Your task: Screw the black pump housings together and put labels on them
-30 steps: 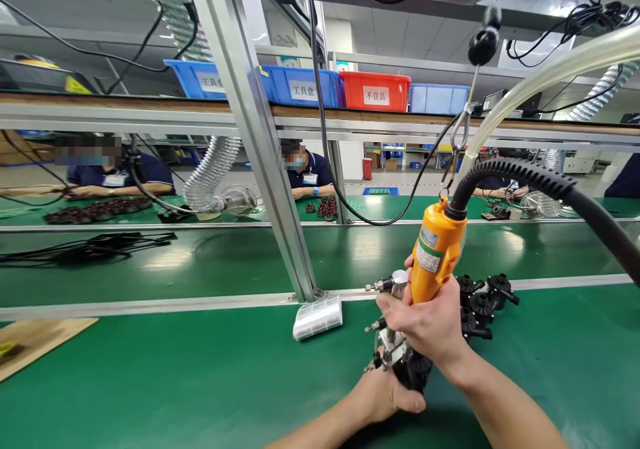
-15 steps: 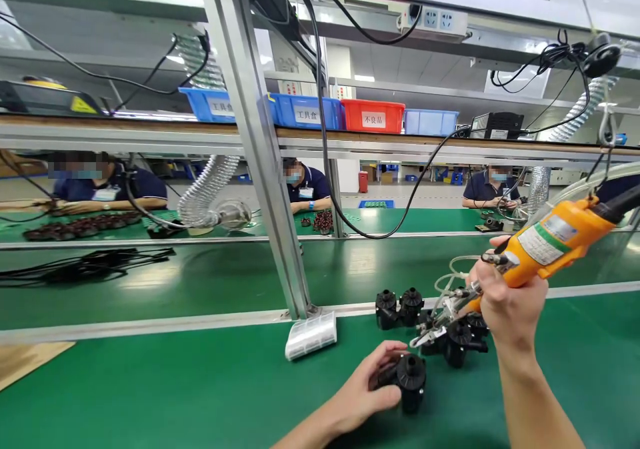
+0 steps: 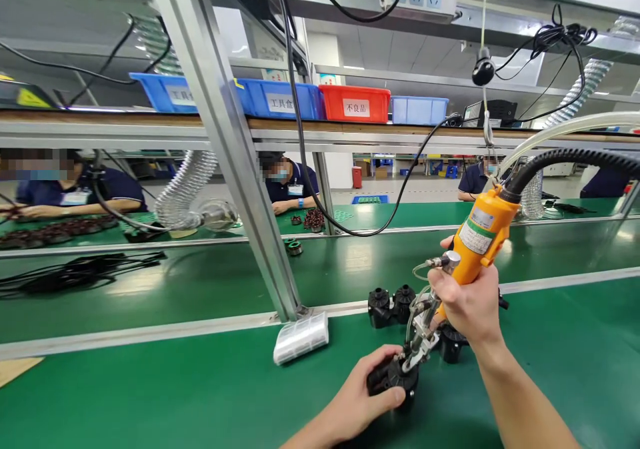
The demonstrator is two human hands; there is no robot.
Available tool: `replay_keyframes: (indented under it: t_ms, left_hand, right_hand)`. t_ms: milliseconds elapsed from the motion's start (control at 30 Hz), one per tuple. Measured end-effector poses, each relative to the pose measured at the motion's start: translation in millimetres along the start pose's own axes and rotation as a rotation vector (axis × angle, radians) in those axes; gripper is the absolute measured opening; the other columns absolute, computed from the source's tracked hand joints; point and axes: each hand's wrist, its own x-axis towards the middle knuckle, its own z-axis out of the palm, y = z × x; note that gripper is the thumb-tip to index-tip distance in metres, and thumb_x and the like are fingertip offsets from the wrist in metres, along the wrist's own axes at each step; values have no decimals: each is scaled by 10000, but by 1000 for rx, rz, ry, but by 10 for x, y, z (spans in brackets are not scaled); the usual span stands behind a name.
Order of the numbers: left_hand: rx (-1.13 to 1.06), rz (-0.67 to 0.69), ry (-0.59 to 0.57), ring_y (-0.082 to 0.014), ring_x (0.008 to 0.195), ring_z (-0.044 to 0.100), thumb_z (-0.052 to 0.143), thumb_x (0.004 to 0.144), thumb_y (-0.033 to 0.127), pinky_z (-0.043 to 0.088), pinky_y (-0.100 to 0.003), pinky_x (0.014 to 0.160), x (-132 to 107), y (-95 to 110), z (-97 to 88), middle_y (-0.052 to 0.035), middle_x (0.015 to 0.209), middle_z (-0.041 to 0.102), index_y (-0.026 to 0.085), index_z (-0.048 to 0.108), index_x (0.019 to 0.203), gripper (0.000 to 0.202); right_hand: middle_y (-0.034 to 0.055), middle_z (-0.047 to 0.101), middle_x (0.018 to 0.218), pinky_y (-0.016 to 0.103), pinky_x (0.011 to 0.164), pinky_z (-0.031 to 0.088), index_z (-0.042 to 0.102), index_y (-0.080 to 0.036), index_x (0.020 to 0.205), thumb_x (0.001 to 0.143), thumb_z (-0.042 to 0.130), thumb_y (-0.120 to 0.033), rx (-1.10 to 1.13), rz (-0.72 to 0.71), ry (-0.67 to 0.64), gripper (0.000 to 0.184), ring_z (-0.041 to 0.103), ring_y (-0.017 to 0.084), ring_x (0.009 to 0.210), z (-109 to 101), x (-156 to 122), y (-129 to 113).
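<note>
Left hand (image 3: pixel 367 390) low, thumb (image 3: pixel 390 397) and fingers (image 3: pixel 384 353) curved in a grasp. Right hand (image 3: pixel 473 302) higher, wrapped tight, bare forearm (image 3: pixel 520 389) slanting up leftward.

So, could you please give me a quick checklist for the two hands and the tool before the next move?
1. Right hand wrapped round the orange tool: ok.
2. Left hand holding the black part: ok.
3. Tool tip lined up over that part's top: ok, roughly.
4. Exact contact between tip and part: cannot tell, too small.
5. Left index finger well away from the tip: not ok, it looks close.
6. Black ribbed hose clear of the part: ok.
</note>
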Motion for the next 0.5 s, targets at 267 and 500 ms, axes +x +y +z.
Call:
replay_keyframes:
  t_ms: [267, 500]
  left_hand:
    - [-81, 6, -35, -344, 1217, 638, 954, 683, 550, 488, -475, 1139, 47, 7, 30, -89, 1289, 710, 224, 676, 1336, 781]
    - [-103, 22, -41, -331, 1183, 648, 954, 686, 538, 501, -450, 1101, 62, 17, 41, -88, 1253, 716, 217, 688, 1312, 752]
  right_hand:
    - [-97, 458, 585, 217, 466, 379, 535, -213, 932, 629, 870, -250, 24, 131, -156, 453, 383, 80, 501, 149, -129, 203]
    - [-91, 441, 623, 219, 459, 316, 516, -219, 955, 675, 890, -313, 14, 175, -181, 477, 346, 82, 525, 151, -146, 355]
